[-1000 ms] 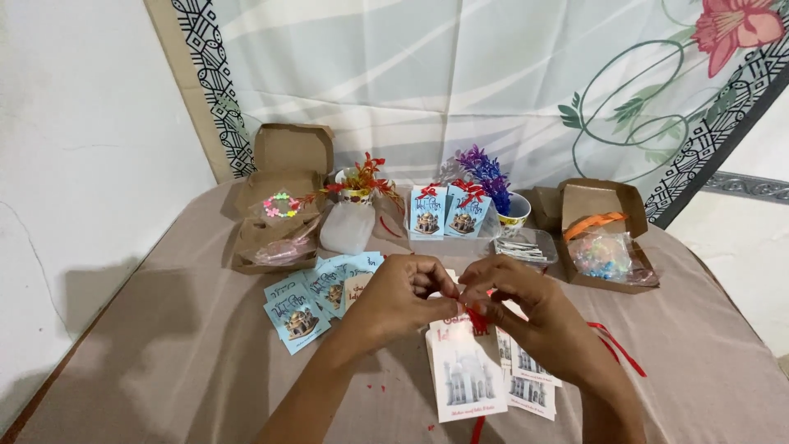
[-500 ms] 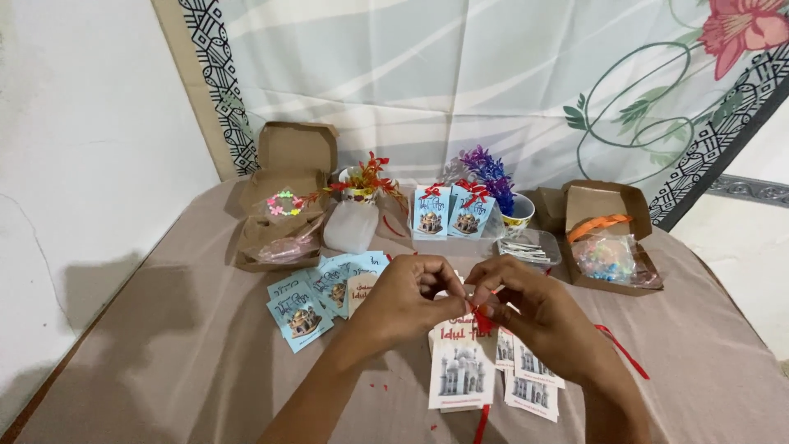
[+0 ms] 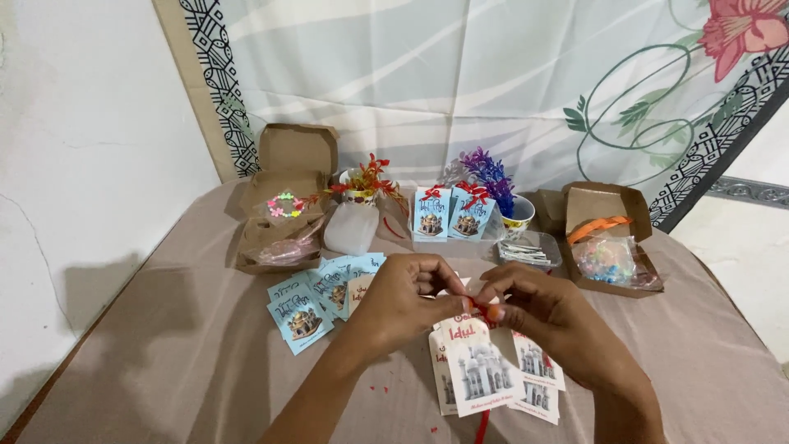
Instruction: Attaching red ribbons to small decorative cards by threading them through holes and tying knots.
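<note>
My left hand (image 3: 403, 306) and my right hand (image 3: 546, 316) meet over the middle of the table, fingertips pinched together on a thin red ribbon (image 3: 483, 311) at the top of a white card with a mosque picture (image 3: 481, 370). The card hangs tilted under my fingers. The ribbon's loose end (image 3: 482, 426) trails down below the card. More white cards (image 3: 536, 386) lie beneath it on the beige cloth.
A fan of blue cards (image 3: 316, 298) lies left of my hands. Behind stand two finished blue cards with red bows (image 3: 448, 214), an open cardboard box (image 3: 283, 210) at the left, another box with beads (image 3: 608, 247) at the right, two flower cups (image 3: 362, 187) and a white pouch (image 3: 352, 228).
My hands stayed together at the card's top, working the ribbon. The card shifted slightly and now hangs more upright under my fingers.
</note>
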